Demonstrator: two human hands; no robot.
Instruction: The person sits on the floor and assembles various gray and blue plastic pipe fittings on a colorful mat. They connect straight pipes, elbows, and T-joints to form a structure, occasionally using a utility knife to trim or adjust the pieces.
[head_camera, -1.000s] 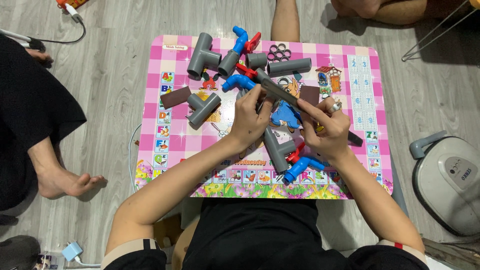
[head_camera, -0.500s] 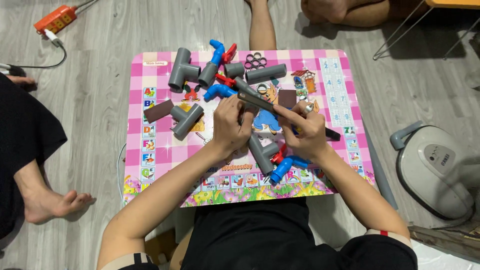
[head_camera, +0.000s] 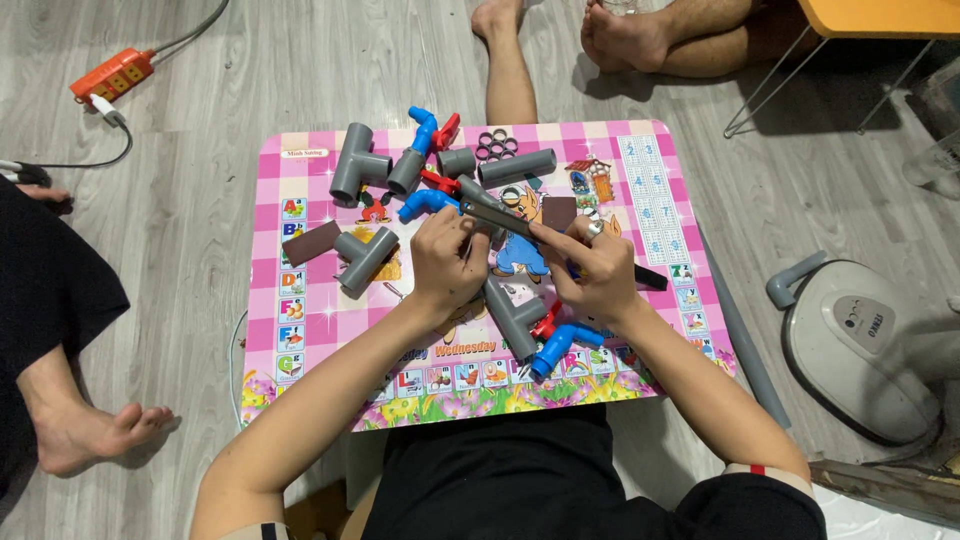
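At the middle of the pink surface (head_camera: 660, 330), your left hand (head_camera: 447, 262) and right hand (head_camera: 597, 268) meet on one grey pipe (head_camera: 490, 212), each clenched around an end of it; it runs slanted between them, up and away from your left hand. Just below your hands lies a grey elbow (head_camera: 512, 318) with a blue bend (head_camera: 560, 346) touching it. Beyond your left hand sit a grey tee (head_camera: 352, 166), a blue fitting (head_camera: 423, 128) and black rings (head_camera: 495, 146). Left of that hand lies another tee (head_camera: 362, 256) beside a brown block (head_camera: 311, 243).
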